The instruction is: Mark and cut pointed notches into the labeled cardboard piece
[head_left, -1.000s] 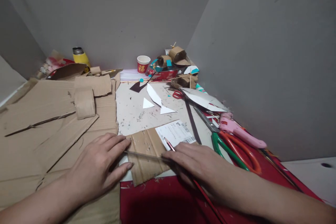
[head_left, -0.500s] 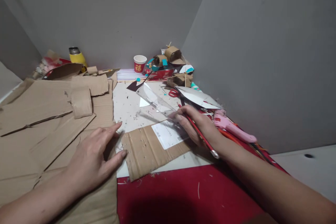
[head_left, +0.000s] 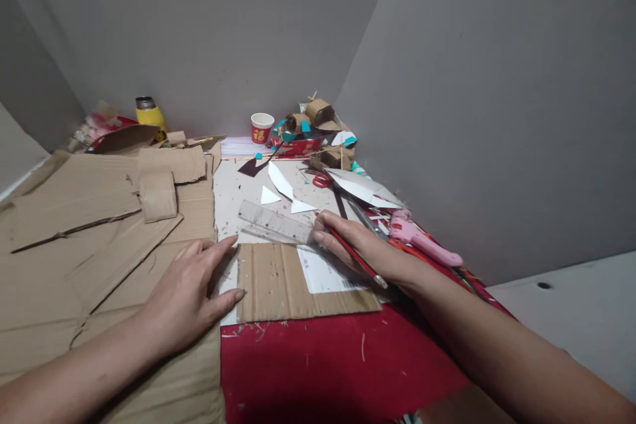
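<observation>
A small corrugated cardboard piece (head_left: 271, 281) with a white label (head_left: 330, 275) lies in front of me, its long edge almost level. My left hand (head_left: 191, 295) is at its left end, thumb and forefinger spread apart, the thumb tip at the edge. My right hand (head_left: 360, 245) holds a red pencil (head_left: 352, 255), its end pointing back toward me. The same hand grips the right end of a clear ruler (head_left: 271, 220), which slants just above the cardboard's far edge. The palm hides part of the label.
Large cardboard sheets (head_left: 59, 212) cover the left side. Paper scraps (head_left: 303, 206), red scissors (head_left: 322, 180) and a pink glue gun (head_left: 422, 242) lie beyond and to the right. A paper cup (head_left: 262, 129) and yellow bottle (head_left: 150, 118) stand near the grey wall.
The cardboard piece has turned so its near edge runs nearly level. The ruler has come down nearer to it and lies flatter. My right hand has shifted slightly left with pencil and ruler.
</observation>
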The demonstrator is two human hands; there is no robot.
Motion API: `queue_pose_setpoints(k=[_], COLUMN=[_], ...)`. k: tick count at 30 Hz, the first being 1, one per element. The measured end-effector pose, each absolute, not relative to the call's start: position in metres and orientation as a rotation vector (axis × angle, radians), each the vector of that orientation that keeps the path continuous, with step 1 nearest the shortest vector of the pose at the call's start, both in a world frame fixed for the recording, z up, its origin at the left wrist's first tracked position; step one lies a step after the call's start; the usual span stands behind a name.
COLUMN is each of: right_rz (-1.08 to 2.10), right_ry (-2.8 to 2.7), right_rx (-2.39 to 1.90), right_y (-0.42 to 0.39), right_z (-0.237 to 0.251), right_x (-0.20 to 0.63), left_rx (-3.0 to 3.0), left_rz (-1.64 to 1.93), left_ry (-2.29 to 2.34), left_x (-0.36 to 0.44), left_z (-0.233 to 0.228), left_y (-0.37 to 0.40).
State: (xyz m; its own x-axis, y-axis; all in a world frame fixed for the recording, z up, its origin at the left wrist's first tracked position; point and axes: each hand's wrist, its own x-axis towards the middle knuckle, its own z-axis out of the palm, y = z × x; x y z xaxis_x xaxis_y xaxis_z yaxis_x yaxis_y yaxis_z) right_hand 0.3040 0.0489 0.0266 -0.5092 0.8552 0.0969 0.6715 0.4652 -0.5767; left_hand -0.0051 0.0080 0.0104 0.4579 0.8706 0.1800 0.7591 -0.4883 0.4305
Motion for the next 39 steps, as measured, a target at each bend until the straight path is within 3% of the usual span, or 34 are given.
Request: queue_pose_setpoints(k=[7,13,23,33,39], right_rz=[0.896,1.402,1.143,1.332,1.295], right_ry=[-2.327,-2.075,-2.29,-2.308,-1.841], right_rx=[-1.181,-1.177,-1.159,-0.985,-1.121], right_y=[0.044,0.037,0.028,0.029,0.034], right_z=[0.031,0.034,0.049,0.042,0.029], right_x=[0.307,0.302,0.294,0.287,0.283], left_rx=[2.451,2.524,2.397,2.331,1.715], left_rz=[0.584,0.571,0.514,0.591,0.643], left_ry=[1.378,1.238,1.106,1.065,1.12], left_x=[-0.002,-0.001,0.008,0.005,0.007], left_z=[0.014,0.019,0.011,0.006,0.017], left_y=[0.008,0.009,-0.008,-0.009,-0.007])
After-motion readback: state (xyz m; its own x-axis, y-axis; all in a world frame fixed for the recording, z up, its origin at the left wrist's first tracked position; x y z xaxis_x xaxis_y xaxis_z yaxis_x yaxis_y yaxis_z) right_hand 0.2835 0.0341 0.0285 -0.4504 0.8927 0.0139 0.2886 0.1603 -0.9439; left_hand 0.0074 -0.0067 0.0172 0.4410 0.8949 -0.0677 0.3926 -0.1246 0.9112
